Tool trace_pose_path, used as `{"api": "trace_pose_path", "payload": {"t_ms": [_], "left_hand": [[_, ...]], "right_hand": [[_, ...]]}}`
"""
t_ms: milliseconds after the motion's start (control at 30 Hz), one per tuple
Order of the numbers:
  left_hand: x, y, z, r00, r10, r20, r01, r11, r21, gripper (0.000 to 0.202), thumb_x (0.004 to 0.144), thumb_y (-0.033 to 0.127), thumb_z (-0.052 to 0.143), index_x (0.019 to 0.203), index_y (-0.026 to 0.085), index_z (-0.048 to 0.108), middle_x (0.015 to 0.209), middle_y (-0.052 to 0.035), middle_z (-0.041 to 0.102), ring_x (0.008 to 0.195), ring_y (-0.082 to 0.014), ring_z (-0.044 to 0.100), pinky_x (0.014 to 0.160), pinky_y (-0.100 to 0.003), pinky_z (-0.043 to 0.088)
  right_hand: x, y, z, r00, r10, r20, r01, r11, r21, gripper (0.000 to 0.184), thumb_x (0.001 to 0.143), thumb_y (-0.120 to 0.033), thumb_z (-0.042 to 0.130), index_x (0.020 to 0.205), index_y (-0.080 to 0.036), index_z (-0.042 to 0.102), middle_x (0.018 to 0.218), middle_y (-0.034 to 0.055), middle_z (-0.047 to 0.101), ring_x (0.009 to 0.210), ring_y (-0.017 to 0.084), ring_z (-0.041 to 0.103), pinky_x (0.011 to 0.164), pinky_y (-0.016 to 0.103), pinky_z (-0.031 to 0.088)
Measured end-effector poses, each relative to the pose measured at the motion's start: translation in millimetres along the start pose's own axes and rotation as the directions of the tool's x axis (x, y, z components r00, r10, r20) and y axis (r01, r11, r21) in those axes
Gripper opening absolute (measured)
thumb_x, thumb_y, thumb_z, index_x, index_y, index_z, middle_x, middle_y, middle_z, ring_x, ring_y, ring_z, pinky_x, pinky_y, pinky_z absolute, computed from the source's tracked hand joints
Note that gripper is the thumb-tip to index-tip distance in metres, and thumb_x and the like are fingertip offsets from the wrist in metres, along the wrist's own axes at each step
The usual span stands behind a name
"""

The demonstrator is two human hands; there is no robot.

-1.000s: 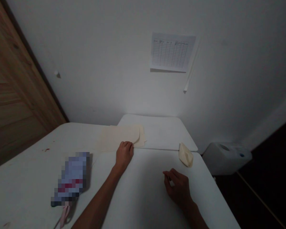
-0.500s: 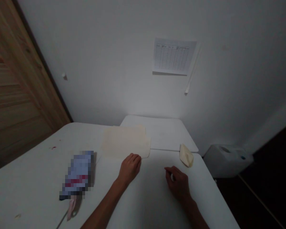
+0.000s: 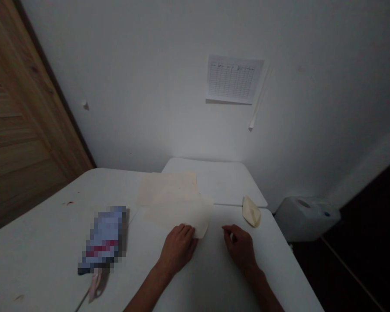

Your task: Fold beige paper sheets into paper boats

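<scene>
My left hand (image 3: 178, 247) is closed on the near right corner of a thin cream sheet (image 3: 182, 216), which looks like paper. That sheet slants toward me and partly covers other cream sheets (image 3: 165, 184) lying flat behind it. To the right, my right hand (image 3: 239, 245) hovers at the white table (image 3: 208, 277) with thumb and forefinger brought together in a pinch. Whether anything is between those fingertips I cannot make out. Just beyond it lies a small folded cream piece (image 3: 251, 212), apart from the hand.
A pixelated blue-and-red item (image 3: 104, 238) with a pinkish strip lies on the left. A second white tabletop (image 3: 211, 177) adjoins at the back, against the wall. A printed chart (image 3: 232, 80) hangs there. Beyond the right edge stands a whitish plastic container (image 3: 307, 219).
My left hand has drawn the top cream sheet toward me and slightly right, uncovering the sheets behind it. My right hand keeps nearly the same place and pinch.
</scene>
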State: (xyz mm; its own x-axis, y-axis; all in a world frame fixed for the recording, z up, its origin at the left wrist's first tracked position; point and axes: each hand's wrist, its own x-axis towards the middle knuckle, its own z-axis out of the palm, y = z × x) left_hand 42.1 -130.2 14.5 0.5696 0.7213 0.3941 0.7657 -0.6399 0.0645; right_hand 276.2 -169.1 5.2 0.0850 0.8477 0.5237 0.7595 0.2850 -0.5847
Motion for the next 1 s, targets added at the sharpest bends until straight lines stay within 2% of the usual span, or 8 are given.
{"api": "trace_pose_path", "payload": {"t_ms": [167,333,500,567,667,767,900,1000], "left_hand": [[3.0,3.3,1.2,0.996,0.070,0.046,-0.075,0.993,0.095,0.020,0.089,0.025,0.053,0.104,0.015,0.061,0.095,-0.0108,0.066,0.091,-0.0276,0.060,0.081,-0.043,0.048],[1.2,4.8,5.0,0.984,0.175,0.016,-0.176,0.973,0.149,0.025,0.087,0.012,0.053,0.112,0.015,0.058,0.116,-0.0135,0.063,0.101,-0.0268,0.059,0.086,-0.042,0.048],[-2.7,3.6,8.1,0.963,0.266,0.047,-0.270,0.956,0.116,0.029,0.085,0.004,0.050,0.110,0.015,0.059,0.102,-0.0094,0.068,0.095,-0.0242,0.061,0.072,-0.034,0.055],[-4.9,1.7,9.6,0.965,0.262,-0.005,-0.259,0.958,0.122,0.030,0.085,0.004,0.048,0.111,0.014,0.058,0.100,-0.0095,0.069,0.093,-0.0244,0.062,0.067,-0.032,0.056],[-8.7,-2.7,9.5,0.963,0.228,-0.146,-0.211,0.970,0.125,0.031,0.087,0.004,0.044,0.112,0.014,0.059,0.099,-0.0102,0.070,0.089,-0.0236,0.064,0.062,-0.030,0.056],[-12.2,-6.9,4.7,0.937,0.185,-0.296,-0.171,0.983,0.071,0.031,0.090,0.007,0.042,0.114,0.016,0.059,0.100,-0.0107,0.071,0.090,-0.0223,0.066,0.060,-0.027,0.054],[-14.5,-8.0,-7.0,0.891,0.116,-0.438,-0.177,0.979,-0.101,0.026,0.092,0.013,0.049,0.113,0.020,0.062,0.098,-0.0096,0.073,0.088,-0.0199,0.068,0.067,-0.026,0.055],[-14.1,-1.6,-17.8,0.878,0.010,-0.479,-0.181,0.933,-0.312,0.021,0.091,0.017,0.052,0.105,0.021,0.067,0.093,-0.0085,0.074,0.082,-0.0186,0.070,0.070,-0.027,0.056]], "right_hand": [[1.0,-1.7,-0.9,1.000,0.009,0.022,-0.009,1.000,-0.007,0.022,0.087,-0.022,0.049,0.094,-0.019,0.069,0.077,0.0020,0.068,0.055,0.013,0.056,0.060,0.025,0.044],[1.9,0.2,0.3,1.000,-0.003,0.023,0.003,1.000,-0.011,0.022,0.087,-0.023,0.049,0.094,-0.019,0.069,0.078,0.0025,0.068,0.056,0.013,0.056,0.060,0.025,0.044],[1.1,1.9,0.8,1.000,0.003,0.023,-0.003,1.000,0.001,0.022,0.087,-0.024,0.050,0.094,-0.020,0.070,0.077,0.0022,0.068,0.055,0.013,0.057,0.060,0.025,0.045],[1.1,2.2,0.5,1.000,0.009,0.024,-0.009,1.000,0.003,0.022,0.087,-0.024,0.050,0.094,-0.020,0.070,0.077,0.0021,0.068,0.055,0.013,0.057,0.059,0.025,0.045],[1.6,2.6,-0.1,1.000,0.019,0.009,-0.019,1.000,0.008,0.022,0.086,-0.025,0.050,0.094,-0.020,0.071,0.077,0.0020,0.069,0.054,0.013,0.058,0.059,0.025,0.045],[2.4,3.0,-0.2,0.999,0.034,0.003,-0.034,0.999,0.013,0.023,0.086,-0.027,0.050,0.094,-0.020,0.071,0.076,0.0024,0.069,0.054,0.013,0.058,0.058,0.025,0.046],[3.7,4.7,0.7,0.997,0.081,-0.019,-0.080,0.996,0.051,0.026,0.087,-0.032,0.050,0.093,-0.019,0.072,0.075,0.0040,0.069,0.051,0.014,0.055,0.056,0.026,0.045],[4.8,7.0,1.0,0.989,0.140,-0.051,-0.135,0.987,0.088,0.030,0.087,-0.036,0.050,0.093,-0.017,0.072,0.073,0.0046,0.069,0.049,0.013,0.053,0.053,0.026,0.044]]}}
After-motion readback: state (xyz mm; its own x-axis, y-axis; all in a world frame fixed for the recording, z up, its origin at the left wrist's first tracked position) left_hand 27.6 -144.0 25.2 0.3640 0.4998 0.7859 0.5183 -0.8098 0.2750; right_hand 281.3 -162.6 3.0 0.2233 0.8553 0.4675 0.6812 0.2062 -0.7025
